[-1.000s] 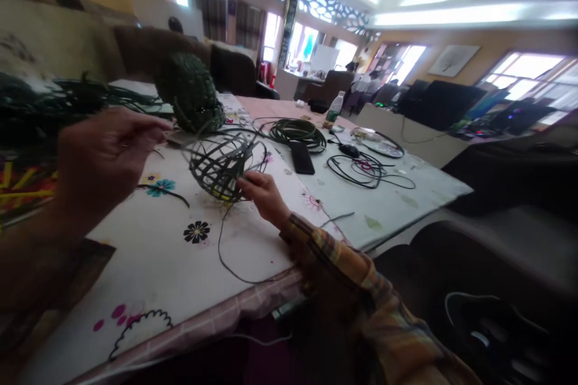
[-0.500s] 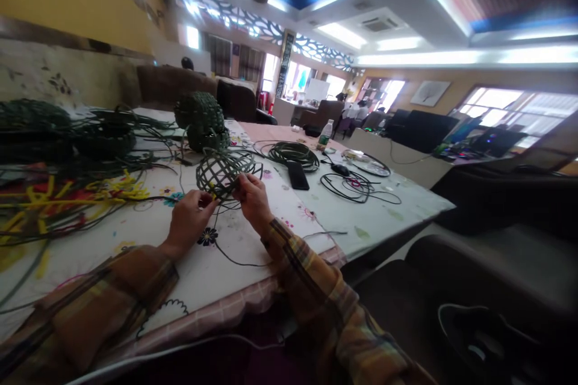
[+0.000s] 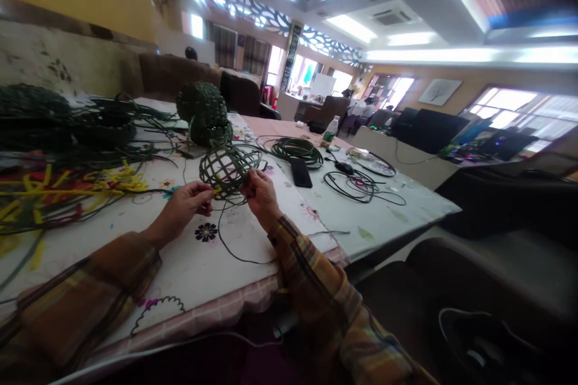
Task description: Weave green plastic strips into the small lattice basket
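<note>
An openwork ball of dark green strips (image 3: 228, 169) sits over the patterned tablecloth. My right hand (image 3: 262, 192) pinches its right lower side with curled fingers. At its lower left, my left hand (image 3: 192, 201) has thumb and fingertips pressed together by a small yellow piece (image 3: 217, 191); whether the fingers hold it is too small to tell. A thin dark strand (image 3: 226, 240) curves down from the ball across the cloth. Behind the ball stands a densely woven dark green piece (image 3: 205, 111).
Yellow and red strips (image 3: 90, 186) and dark woven pieces (image 3: 103, 126) lie at the left. A coiled green strand (image 3: 295, 151), a black phone (image 3: 301, 172), a bottle (image 3: 332, 129) and a black cable coil (image 3: 347, 185) lie at the right. People sit in the background.
My left hand has drawn slightly left, away from my right hand. The ball now shows its open mesh at a slightly different angle. The view has shifted a little.
</note>
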Demonstrator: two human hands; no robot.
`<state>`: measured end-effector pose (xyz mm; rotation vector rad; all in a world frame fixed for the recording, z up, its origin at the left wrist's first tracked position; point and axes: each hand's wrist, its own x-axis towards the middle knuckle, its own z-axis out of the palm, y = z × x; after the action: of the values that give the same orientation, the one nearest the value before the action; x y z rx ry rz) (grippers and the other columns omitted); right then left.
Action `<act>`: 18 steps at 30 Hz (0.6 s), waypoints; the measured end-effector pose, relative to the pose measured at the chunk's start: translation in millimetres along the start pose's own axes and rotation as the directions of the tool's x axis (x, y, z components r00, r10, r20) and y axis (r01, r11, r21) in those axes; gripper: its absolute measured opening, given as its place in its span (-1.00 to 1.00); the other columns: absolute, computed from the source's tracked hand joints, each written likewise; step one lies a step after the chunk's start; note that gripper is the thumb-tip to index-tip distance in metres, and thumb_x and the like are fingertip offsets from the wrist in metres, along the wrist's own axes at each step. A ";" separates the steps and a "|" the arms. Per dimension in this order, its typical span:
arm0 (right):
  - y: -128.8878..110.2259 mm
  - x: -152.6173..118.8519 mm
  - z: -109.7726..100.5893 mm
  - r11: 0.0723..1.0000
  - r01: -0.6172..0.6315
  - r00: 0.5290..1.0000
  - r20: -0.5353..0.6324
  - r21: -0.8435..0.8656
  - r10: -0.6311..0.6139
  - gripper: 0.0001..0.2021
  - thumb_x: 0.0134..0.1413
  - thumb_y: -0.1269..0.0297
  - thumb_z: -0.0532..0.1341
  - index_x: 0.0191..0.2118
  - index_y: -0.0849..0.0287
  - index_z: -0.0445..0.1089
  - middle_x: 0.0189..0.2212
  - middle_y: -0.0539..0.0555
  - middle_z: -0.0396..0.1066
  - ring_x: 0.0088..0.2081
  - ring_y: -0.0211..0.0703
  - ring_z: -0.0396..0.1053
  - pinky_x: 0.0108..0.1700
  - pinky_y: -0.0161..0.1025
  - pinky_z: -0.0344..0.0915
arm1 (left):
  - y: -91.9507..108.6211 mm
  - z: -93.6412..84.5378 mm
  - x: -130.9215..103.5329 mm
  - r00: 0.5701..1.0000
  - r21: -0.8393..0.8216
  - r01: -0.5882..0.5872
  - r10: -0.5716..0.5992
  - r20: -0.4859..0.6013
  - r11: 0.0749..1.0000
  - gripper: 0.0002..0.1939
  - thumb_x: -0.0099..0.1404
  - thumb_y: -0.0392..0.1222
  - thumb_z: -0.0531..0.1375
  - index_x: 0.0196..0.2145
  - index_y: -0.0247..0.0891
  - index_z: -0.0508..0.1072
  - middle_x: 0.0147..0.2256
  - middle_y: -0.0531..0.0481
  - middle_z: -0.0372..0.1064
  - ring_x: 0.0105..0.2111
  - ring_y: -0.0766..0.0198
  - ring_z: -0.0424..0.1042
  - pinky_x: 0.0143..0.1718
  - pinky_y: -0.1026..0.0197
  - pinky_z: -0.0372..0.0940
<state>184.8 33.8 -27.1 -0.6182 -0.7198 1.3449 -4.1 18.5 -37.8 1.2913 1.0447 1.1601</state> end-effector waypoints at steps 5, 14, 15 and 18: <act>-2.8 0.4 -3.2 1.000 0.006 1.000 -0.012 0.003 -0.006 -0.61 0.25 0.32 0.33 -0.51 0.13 0.13 -0.69 -0.26 -0.08 -0.67 -0.46 -0.18 -0.61 -0.45 -0.06 | -1.4 3.1 -4.9 0.989 -0.012 -0.141 0.141 -0.036 0.990 -0.50 0.04 0.13 0.44 -0.22 -0.25 0.43 -0.36 0.01 0.45 -0.37 0.18 0.51 -0.39 0.18 0.46; 1.3 -1.1 -6.2 0.995 0.073 0.993 0.098 -0.074 -0.066 -0.65 0.02 0.16 0.43 -0.49 0.14 0.25 -0.66 -0.23 0.00 -0.62 -0.45 -0.11 -0.61 -0.44 -0.08 | -0.4 -14.4 -0.5 0.772 0.638 -0.536 0.627 0.106 0.553 -0.68 0.28 -0.04 0.27 -0.05 -0.22 0.49 -0.21 -0.03 0.33 -0.40 0.26 0.30 -0.27 0.11 0.37; 1.4 -1.2 -7.1 0.989 0.102 0.988 0.129 -0.107 -0.088 -0.63 -0.02 0.11 0.45 -0.49 0.14 0.25 -0.64 -0.22 0.02 -0.61 -0.44 -0.09 -0.60 -0.43 -0.06 | 2.4 -15.9 -0.9 0.728 0.672 -0.555 0.677 0.107 0.490 -0.72 0.30 -0.07 0.25 -0.08 -0.23 0.49 -0.22 -0.05 0.32 -0.38 0.24 0.30 -0.22 0.09 0.37; -1.4 -2.9 -10.6 0.934 0.231 0.953 0.255 -0.271 -0.162 -0.56 -0.01 -0.03 0.43 -0.51 0.13 0.24 -0.59 -0.17 0.07 -0.55 -0.41 -0.02 -0.55 -0.39 -0.01 | 9.8 -21.6 -1.5 0.603 0.728 -0.550 0.797 0.009 0.409 -0.81 0.35 -0.13 0.18 -0.14 -0.26 0.45 -0.17 -0.12 0.36 -0.23 0.15 0.38 -0.11 0.04 0.39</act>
<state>193.6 30.8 -33.2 -0.6148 -1.1592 1.1375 -26.1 19.6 -28.8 2.3383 1.2918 1.7770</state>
